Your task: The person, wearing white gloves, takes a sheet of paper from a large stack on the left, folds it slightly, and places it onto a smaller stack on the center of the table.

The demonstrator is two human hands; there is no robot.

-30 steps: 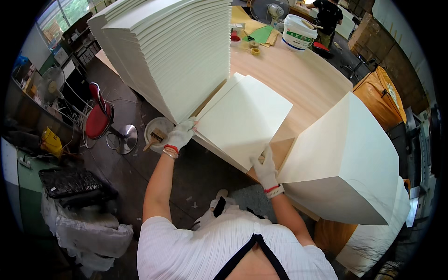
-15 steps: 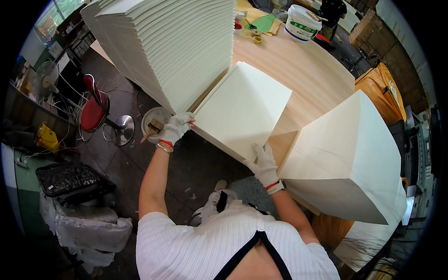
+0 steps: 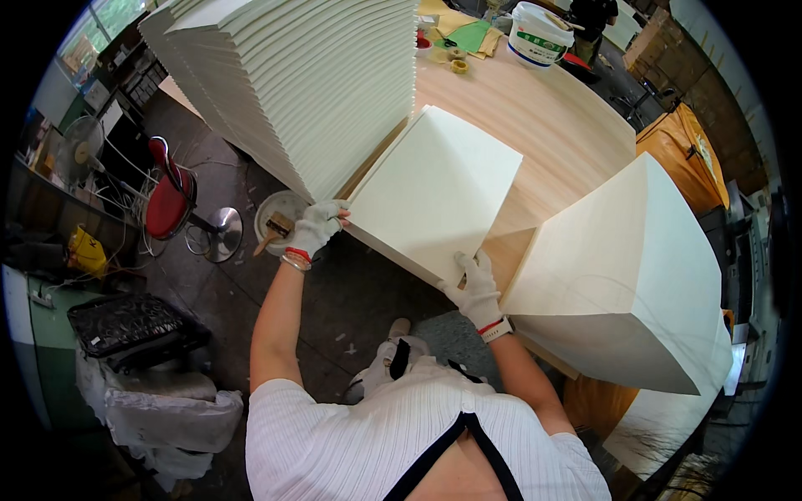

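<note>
A low stack of white sheets or boards (image 3: 439,188) lies on the wood-grain table in front of me. My left hand (image 3: 317,227), in a white glove with bare fingertips, closes on its left corner. My gloved right hand (image 3: 474,288) grips the near right corner, thumb on the front side and fingers on the right side. Whether the pile is one box-like block or loose sheets, I cannot tell. To its left rises a tall pile of white folded sheets (image 3: 326,92). On the right stands another high white stack (image 3: 585,250) with a curved top.
A wide brush (image 3: 278,227) rests on a round tub (image 3: 284,204) below the table's left edge. A white bucket (image 3: 539,35), tape rolls (image 3: 459,66) and green paper (image 3: 473,37) sit at the back. A red stool (image 3: 170,200) is at left. Another person (image 3: 591,25) stands far off.
The right hand's fingers have shifted slightly at the corner. The left hand and the low stack look unmoved; the view has tilted a little.
</note>
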